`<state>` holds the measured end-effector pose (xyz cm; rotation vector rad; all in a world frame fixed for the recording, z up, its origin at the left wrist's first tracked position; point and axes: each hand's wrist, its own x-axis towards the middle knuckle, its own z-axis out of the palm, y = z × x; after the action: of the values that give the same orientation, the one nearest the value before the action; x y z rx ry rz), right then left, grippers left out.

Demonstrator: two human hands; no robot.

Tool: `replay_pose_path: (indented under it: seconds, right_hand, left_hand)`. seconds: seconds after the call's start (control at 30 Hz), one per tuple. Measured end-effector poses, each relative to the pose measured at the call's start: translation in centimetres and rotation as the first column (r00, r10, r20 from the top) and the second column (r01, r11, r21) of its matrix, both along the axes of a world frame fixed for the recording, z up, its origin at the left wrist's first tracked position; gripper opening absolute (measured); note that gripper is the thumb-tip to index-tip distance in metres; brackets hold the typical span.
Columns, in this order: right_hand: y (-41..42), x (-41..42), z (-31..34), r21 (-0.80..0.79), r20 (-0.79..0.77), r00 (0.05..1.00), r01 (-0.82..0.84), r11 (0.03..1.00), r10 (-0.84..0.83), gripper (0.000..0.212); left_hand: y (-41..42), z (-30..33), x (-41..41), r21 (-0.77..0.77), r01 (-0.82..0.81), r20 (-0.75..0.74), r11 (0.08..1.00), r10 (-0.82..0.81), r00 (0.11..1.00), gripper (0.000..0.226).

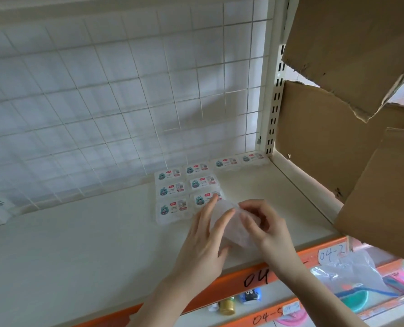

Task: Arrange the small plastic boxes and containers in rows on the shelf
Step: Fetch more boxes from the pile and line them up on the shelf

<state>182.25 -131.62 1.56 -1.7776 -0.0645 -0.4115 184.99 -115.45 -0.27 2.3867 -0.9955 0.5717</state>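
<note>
Several small clear plastic boxes [171, 191] with cartoon labels lie flat in rows on the cream shelf [78, 244], near the back right corner. Two more of the boxes [227, 162] sit along the wire back panel. Just in front of the rows, both hands hold one translucent plastic box [229, 226] tilted above the shelf. My left hand [203, 241] grips its left side, fingers stretched over the top. My right hand [264, 223] pinches its right edge with curled fingers. The held box's label is not visible.
A white wire grid [125, 102] backs the shelf, with a slotted upright post [275, 102] at the right. Cardboard pieces [337, 138] lean at the right side. The orange shelf edge [255, 272] carries handwritten numbers. Lower shelves hold a plastic bag [347, 274] and colourful small items.
</note>
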Motion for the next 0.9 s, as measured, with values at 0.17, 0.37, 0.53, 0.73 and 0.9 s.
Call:
replay_pose_path:
  seconds: [0.17,0.37,0.53,0.73,0.9]
  right_hand:
    - [0.1,-0.2,0.3,0.082,0.019,1.0,-0.015,0.997,0.014,0.021]
    - [0.2,-0.3,0.3,0.083,0.058,0.996,-0.067,0.994,0.063,0.035]
    - [0.5,-0.2,0.1,-0.184,0.105,0.982,-0.133,0.974,0.154,0.059]
    - [1.2,-0.2,0.0,-0.235,0.095,0.99,-0.077,0.969,0.101,0.059]
    - [2.2,-0.1,-0.1,-0.361,0.131,0.985,-0.056,0.931,0.11,0.063]
  left_hand:
    - [-0.1,0.5,0.2,-0.017,-0.045,0.104,0.999,0.047,0.994,0.063]
    - [0.1,1.4,0.2,-0.419,-0.169,-0.313,0.892,0.033,0.949,0.047]
    - [-0.2,2.0,0.1,-0.638,-0.268,-0.595,0.722,-0.241,0.767,0.043]
    - [-0.1,1.8,0.2,-0.709,-0.369,-0.618,0.601,-0.278,0.735,0.027]
    - [0.1,1.2,0.3,-0.786,-0.36,-0.587,0.503,-0.421,0.692,0.038]
